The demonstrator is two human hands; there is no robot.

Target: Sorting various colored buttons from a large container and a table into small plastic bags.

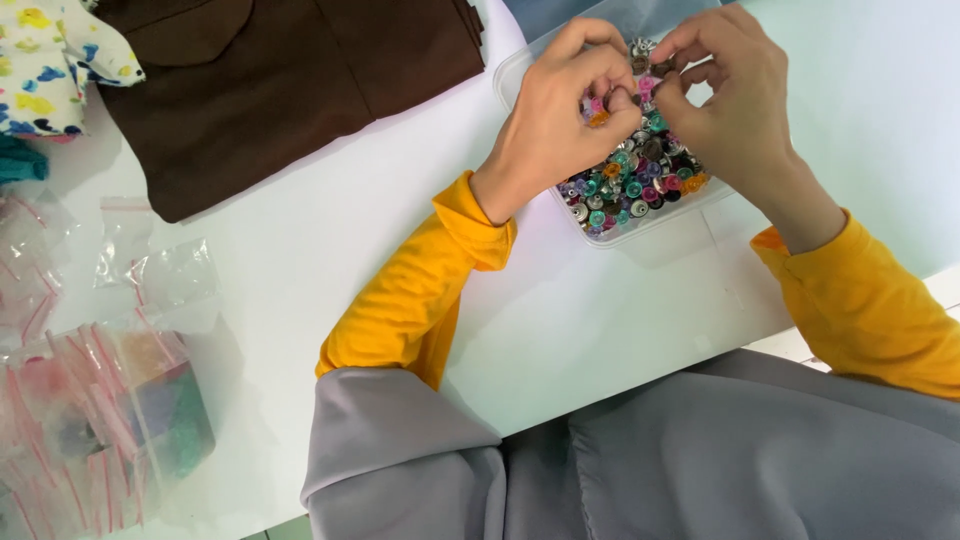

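A clear plastic box (pixel 640 228) on the white table holds several small colourful and metal snap buttons (pixel 632 185). Both hands hover right over it. My left hand (pixel 570 105) pinches a small button piece between thumb and fingers. My right hand (pixel 725 95) pinches another small brown-and-metal piece close against it, fingertips of both hands nearly touching. Yellow sleeves cover both forearms. The hands hide much of the box's contents.
A dark brown garment (pixel 290 75) lies at the back left, with a floral cloth (pixel 45 60) beside it. Small clear zip bags (pixel 150 270) and a bundle of bags with coloured contents (pixel 110 420) lie at the left. Grey cloth (pixel 640 460) drapes over the near edge.
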